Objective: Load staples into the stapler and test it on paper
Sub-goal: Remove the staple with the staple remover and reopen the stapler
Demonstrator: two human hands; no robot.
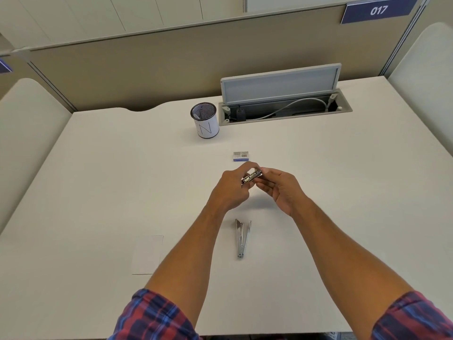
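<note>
From the head camera I see my left hand [229, 190] and right hand [282, 190] both pinching a small metal piece [252, 177] above the white desk [98, 180]. The opened stapler [241, 238] lies flat near me, paper [147, 255] to its left, staple box [240, 156] just beyond the hands.

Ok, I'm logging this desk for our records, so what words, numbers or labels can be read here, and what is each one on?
"017": white digits on the blue sign on the partition, top right.
"N": a large letter on the white band of the mesh pen cup.
Small box beyond the hands: has a barcode and print, too small to read.
Blue sign at the left edge: no text visible.
</note>
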